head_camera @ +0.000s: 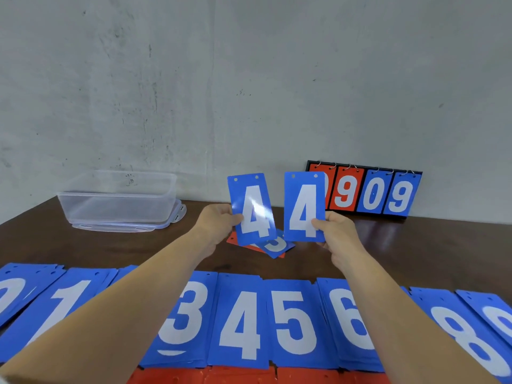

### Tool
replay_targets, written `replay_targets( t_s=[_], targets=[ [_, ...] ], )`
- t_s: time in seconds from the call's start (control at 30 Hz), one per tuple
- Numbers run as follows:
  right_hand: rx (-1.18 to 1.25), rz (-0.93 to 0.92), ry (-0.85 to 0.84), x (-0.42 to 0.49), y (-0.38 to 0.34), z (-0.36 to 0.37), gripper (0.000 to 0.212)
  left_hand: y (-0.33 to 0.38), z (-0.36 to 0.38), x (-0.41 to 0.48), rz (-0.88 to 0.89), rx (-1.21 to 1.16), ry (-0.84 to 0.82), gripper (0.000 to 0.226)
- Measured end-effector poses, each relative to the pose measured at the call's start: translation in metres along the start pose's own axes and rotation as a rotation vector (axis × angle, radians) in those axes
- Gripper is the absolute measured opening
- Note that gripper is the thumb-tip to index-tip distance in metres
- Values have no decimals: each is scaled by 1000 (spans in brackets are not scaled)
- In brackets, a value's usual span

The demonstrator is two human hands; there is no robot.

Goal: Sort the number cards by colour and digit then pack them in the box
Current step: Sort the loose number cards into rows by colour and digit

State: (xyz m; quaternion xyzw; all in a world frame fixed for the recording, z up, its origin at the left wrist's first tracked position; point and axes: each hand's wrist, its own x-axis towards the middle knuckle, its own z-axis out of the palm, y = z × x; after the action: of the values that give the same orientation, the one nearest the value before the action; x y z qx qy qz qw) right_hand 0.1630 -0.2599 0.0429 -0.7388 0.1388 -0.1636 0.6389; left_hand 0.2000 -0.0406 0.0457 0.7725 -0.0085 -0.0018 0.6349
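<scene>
Blue 4s in both hands right now. Our left hand (pixel 219 221) pinches one blue 4 card (pixel 250 209) by its lower left edge. Our right hand (pixel 336 231) pinches a second blue 4 card (pixel 304 206) by its lower right edge. Hands are apart, and both cards are upright side by side.

They're held up to the right of the clear plastic box (pixel 116 209), which sits on its lid (pixel 177 214) on the brown table (pixel 110 250). Below the cards, also right of the box, lies a small loose pile (pixel 273 246), blue on top with red peeking out. Further right of the box, against the wall, stands a flip scoreboard (pixel 371 194) showing a red 9 and a blue 0 and 9. Nearer us than the box runs a row of blue stacks (pixel 241 322), and red cards (pixel 235 375) sit nearer again.
</scene>
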Motion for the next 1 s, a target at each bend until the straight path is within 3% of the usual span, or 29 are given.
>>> replay_targets(
  t_s=[0.3, 0.8, 1.0],
  targets=[
    [4, 96, -37, -2, 5, -3, 2, -8, -13, -14, -13, 20, 32, 14],
    [-24, 122, -98, -29, 6, -8, 13, -19, -29, -50, -27, 1, 71, 15],
    [-210, 228, -285, -54, 5, 9, 10, -22, -52, -56, -66, -50, 72, 17]
  ],
)
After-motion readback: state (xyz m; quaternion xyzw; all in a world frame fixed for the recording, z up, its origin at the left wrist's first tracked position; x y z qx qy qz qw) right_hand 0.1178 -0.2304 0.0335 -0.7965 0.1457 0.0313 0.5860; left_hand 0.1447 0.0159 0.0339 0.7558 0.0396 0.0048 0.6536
